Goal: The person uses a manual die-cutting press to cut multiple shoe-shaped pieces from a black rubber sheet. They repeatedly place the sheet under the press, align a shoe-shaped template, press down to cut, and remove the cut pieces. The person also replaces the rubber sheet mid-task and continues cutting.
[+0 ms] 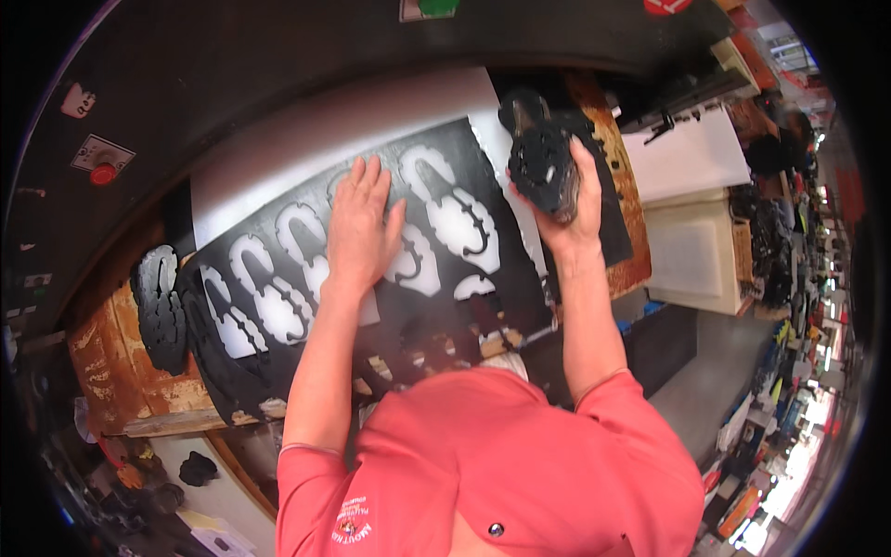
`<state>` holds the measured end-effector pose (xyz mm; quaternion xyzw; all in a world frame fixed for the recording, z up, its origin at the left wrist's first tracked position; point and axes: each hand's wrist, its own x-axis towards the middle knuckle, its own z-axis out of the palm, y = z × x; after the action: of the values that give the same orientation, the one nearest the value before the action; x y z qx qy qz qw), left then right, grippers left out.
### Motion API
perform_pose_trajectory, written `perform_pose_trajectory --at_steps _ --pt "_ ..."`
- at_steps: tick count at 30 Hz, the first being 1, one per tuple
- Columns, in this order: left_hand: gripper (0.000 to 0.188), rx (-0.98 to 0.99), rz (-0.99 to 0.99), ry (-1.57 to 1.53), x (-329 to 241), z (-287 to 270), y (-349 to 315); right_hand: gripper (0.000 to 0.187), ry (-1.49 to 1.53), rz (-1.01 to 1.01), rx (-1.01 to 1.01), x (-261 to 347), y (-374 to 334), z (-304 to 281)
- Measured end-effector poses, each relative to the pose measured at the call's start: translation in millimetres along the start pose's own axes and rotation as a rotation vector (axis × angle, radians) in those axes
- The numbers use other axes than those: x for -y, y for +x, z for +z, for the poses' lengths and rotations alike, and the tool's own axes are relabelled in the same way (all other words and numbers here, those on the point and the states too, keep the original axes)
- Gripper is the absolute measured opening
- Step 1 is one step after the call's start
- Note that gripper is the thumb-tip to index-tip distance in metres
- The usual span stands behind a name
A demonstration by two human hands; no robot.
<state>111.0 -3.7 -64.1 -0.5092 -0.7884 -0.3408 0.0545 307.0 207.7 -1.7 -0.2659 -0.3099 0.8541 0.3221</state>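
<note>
Left hand (363, 223): palm down over the black sheet (510, 278), fingers extended, gripping nothing. Right hand (580, 200): clamped around a dark bundle (543, 167), well apart from the left. Sheet lies beneath and both sides of the left hand; further left, dark pieces (160, 316) rest on the tabletop (121, 343). Advised: palm flat to steady the sheet, bundle kept square. Not verifiable: cutouts under the left hand, the bundle's layer count.
</note>
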Motion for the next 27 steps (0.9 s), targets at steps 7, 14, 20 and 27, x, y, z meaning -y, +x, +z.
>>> perform_pose_trajectory --at_steps 7,14,20,27 --pt "0.045 -0.012 0.013 -0.002 4 3 2 0.085 -1.596 -0.560 -0.131 -26 3 6" --pt "0.047 -0.039 0.039 0.003 8 7 1 0.080 -1.817 -0.818 -0.055 -54 8 -14" --pt "0.050 0.001 -0.010 -0.036 12 4 1 0.078 -1.261 -0.412 -0.070 -23 3 -1" --pt "0.069 0.090 -0.229 -0.420 -12 -18 15 0.069 -0.426 -0.201 0.140 -10 -47 28"
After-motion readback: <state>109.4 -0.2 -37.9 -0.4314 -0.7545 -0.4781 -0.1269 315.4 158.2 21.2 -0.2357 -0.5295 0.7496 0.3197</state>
